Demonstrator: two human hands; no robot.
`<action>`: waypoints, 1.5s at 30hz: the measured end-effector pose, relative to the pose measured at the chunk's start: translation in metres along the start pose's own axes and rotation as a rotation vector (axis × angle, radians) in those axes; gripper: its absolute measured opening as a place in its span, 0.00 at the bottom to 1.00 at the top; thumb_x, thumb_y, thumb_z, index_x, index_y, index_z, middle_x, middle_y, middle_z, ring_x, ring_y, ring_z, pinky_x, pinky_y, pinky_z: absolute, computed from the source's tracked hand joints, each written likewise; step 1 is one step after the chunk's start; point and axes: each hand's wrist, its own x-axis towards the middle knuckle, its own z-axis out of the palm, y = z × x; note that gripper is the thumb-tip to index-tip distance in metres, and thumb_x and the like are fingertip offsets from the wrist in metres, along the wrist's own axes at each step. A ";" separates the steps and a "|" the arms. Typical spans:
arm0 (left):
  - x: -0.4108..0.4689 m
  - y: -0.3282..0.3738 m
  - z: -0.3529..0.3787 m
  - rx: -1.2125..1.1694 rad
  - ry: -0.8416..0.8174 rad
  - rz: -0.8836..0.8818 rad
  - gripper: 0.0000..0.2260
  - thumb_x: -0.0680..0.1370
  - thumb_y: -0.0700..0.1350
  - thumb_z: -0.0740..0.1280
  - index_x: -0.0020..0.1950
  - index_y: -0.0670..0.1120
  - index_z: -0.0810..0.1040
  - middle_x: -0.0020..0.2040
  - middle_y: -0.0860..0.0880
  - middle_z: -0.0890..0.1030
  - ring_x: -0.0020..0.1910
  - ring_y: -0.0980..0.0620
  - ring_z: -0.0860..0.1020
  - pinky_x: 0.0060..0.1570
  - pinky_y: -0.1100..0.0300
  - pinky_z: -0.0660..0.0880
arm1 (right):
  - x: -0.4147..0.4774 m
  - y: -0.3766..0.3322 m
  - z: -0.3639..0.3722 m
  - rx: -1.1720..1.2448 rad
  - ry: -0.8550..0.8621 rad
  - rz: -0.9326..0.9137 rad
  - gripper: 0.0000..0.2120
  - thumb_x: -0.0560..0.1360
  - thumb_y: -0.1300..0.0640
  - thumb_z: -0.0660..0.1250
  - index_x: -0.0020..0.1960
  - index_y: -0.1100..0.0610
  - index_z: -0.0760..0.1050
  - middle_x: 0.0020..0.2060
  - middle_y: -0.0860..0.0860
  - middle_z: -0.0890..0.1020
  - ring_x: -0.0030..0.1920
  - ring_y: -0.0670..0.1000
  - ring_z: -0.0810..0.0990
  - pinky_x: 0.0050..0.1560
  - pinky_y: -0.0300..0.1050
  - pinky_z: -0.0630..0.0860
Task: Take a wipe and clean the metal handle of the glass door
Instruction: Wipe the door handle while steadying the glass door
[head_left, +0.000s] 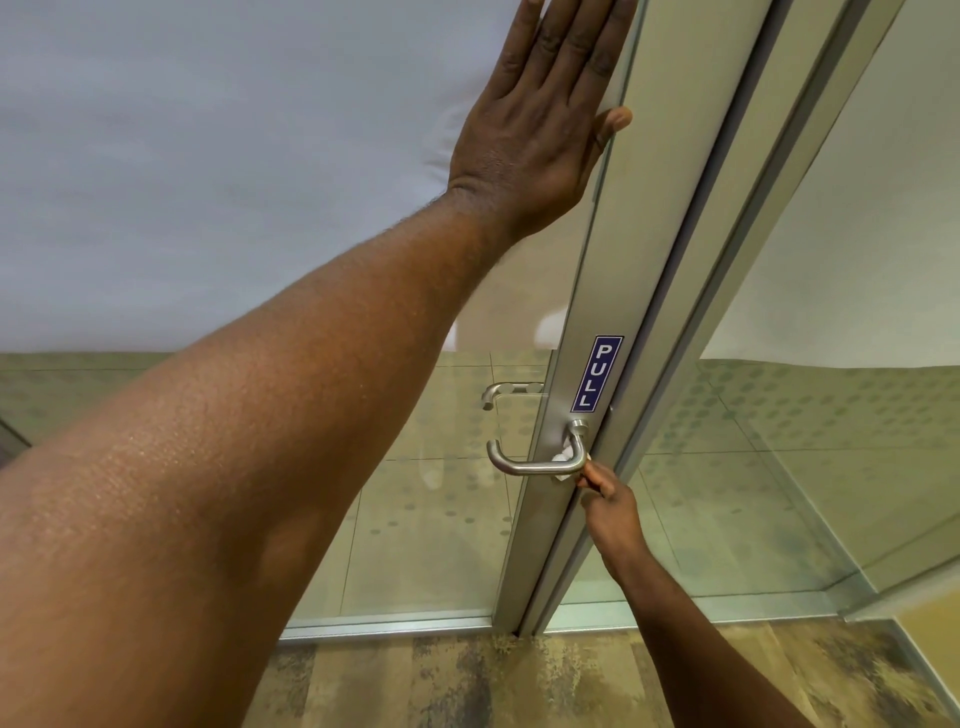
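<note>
The metal handle (540, 457) juts from the door's metal stile (618, 291), low and right of centre in the view, just under a blue PULL label (597, 373) at its 12 o'clock. A white wipe (563, 460) presses against the handle's bend near the stile, pinched in the closed fingers of the right hand (610, 509) at the handle's 4 o'clock. At 12 o'clock, high up, the left hand (540, 130) lies flat and open against the glass door (441, 493), holding nothing, thumb hooked on the stile.

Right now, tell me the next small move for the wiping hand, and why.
Probably slide the right hand with the small white wipe leftward along the curved silver metal door handle: the wipe sits only at the bend near the frame, and the bar's curled end looks uncovered.
</note>
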 end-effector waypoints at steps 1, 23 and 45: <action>0.000 0.000 0.000 -0.003 0.001 0.000 0.29 0.88 0.57 0.49 0.82 0.39 0.60 0.81 0.39 0.62 0.80 0.41 0.61 0.79 0.47 0.51 | -0.002 0.000 0.000 -0.020 -0.019 -0.013 0.32 0.72 0.82 0.54 0.67 0.58 0.79 0.59 0.49 0.80 0.58 0.44 0.77 0.53 0.22 0.70; 0.001 -0.002 0.007 0.031 0.136 0.010 0.27 0.88 0.55 0.54 0.79 0.38 0.65 0.78 0.38 0.67 0.78 0.40 0.66 0.77 0.46 0.53 | -0.015 0.012 0.018 -0.559 -0.128 -0.250 0.40 0.73 0.70 0.64 0.81 0.49 0.59 0.76 0.51 0.64 0.73 0.56 0.67 0.71 0.58 0.69; 0.002 -0.001 0.005 0.022 0.104 0.015 0.28 0.88 0.55 0.52 0.81 0.38 0.61 0.80 0.38 0.64 0.79 0.40 0.63 0.78 0.46 0.53 | 0.004 -0.026 -0.030 -0.565 0.027 -0.373 0.36 0.72 0.73 0.62 0.77 0.52 0.68 0.69 0.54 0.76 0.64 0.58 0.73 0.67 0.54 0.73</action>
